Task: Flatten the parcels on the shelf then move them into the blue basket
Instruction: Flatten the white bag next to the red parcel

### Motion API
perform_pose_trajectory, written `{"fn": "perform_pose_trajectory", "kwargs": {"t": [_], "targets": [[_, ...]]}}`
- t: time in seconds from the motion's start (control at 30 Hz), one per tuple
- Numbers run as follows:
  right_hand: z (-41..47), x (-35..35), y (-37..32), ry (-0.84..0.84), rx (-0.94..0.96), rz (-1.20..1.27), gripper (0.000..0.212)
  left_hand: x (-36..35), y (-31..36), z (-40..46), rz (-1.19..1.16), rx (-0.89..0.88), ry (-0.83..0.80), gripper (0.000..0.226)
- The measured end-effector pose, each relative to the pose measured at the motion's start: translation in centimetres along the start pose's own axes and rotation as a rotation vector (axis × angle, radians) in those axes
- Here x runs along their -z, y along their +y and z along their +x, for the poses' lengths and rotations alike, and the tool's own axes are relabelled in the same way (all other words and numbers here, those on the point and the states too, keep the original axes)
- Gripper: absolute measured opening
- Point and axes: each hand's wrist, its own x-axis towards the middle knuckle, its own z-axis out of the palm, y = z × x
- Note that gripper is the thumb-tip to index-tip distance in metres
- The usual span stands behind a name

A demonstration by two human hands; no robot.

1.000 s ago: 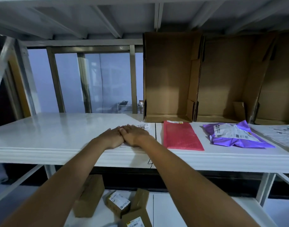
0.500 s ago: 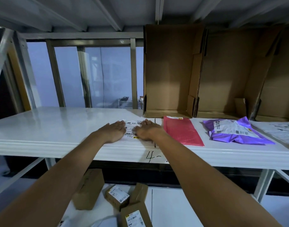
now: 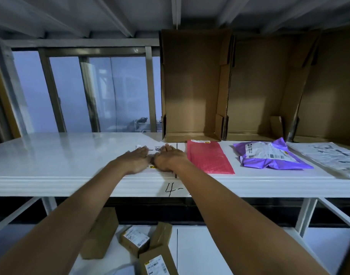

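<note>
A flat white parcel (image 3: 157, 148) with a printed label lies on the white shelf (image 3: 51, 155), mostly hidden under my hands. My left hand (image 3: 137, 160) and my right hand (image 3: 168, 159) press palm-down on it, side by side and touching, fingers flat. To the right lie a flat pink parcel (image 3: 208, 158), a puffy purple parcel (image 3: 269, 155) with a white label, and a white printed parcel (image 3: 332, 157) at the right edge. No blue basket is in view.
Open cardboard boxes (image 3: 192, 86) stand on their sides along the back of the shelf. Small brown boxes (image 3: 134, 238) lie on the lower shelf. A window frame (image 3: 86, 90) is behind the left half. An upper shelf hangs close overhead.
My hands spread apart over the white parcel, showing its label, then came back together. They now press side by side again.
</note>
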Motion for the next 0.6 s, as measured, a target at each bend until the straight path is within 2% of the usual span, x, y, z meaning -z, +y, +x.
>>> {"fn": "perform_pose_trajectory", "kwargs": {"t": [0.1, 0.23, 0.33, 0.4, 0.5, 0.6], "targets": [[-0.2, 0.2, 0.1, -0.016, 0.007, -0.011, 0.069, -0.2, -1.2, 0.6, 0.085, -0.008, 0.004, 0.059], [-0.5, 0.2, -0.5, 0.029, -0.015, -0.037, 0.065, -0.5, -1.0, 0.6, 0.057, -0.001, 0.042, 0.060], [-2.7, 1.1, -0.8, 0.333, 0.113, -0.137, 0.050, -0.6, -0.5, 0.0, -0.061, 0.038, 0.182, 0.064], [-4.9, 2.1, 0.1, 0.482, 0.179, -0.050, 0.045, -0.4, -0.6, -0.4, -0.109, 0.151, 0.329, 0.067], [-7.1, 3.3, 4.1, 0.468, 0.105, 0.065, 0.049, -0.1, -0.4, -1.2, -0.189, 0.306, 0.433, 0.068], [-8.7, 3.5, 9.0, 0.389, 0.002, 0.033, 0.049, -0.3, 1.2, -2.0, -0.172, 0.288, 0.433, 0.055]]}}
